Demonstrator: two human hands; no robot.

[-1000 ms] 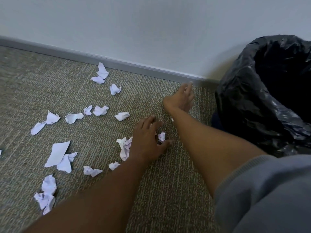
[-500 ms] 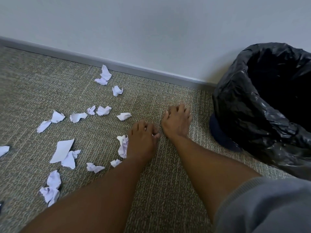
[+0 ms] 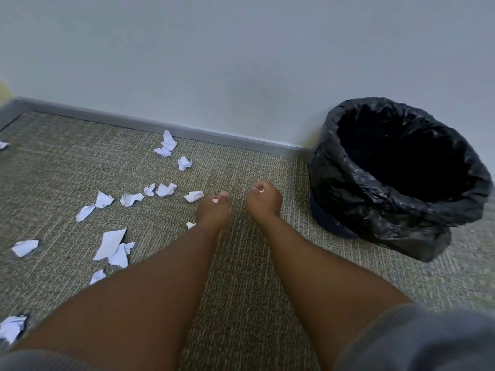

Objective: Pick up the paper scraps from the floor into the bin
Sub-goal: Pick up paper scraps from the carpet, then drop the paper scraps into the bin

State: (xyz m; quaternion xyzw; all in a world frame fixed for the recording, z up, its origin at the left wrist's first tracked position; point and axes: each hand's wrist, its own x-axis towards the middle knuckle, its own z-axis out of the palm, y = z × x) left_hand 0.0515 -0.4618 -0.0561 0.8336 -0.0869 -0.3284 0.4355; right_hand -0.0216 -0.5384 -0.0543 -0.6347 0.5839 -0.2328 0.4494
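Several white paper scraps lie on the carpet left of my hands, among them a crumpled scrap (image 3: 194,196) just beyond my left hand and a flat sheet (image 3: 110,243). My left hand (image 3: 213,211) is curled into a fist above the floor, with a bit of white paper showing between its fingers. My right hand (image 3: 263,201) is also curled, holding a small white scrap. The bin (image 3: 375,207), lined with a black bag, stands open to the right of my right hand, about a hand's width away. A small scrap (image 3: 190,225) lies by my left wrist.
A grey skirting board (image 3: 214,135) and a pale wall run behind the scraps and the bin. More scraps lie at the far left edge (image 3: 25,247) and at the bottom left (image 3: 12,326). Grey sleeves show at the bottom.
Both hands have curled shut and lifted off the carpet. The cluster of scraps beside my left hand is gone from the floor. The view has pulled back and up.
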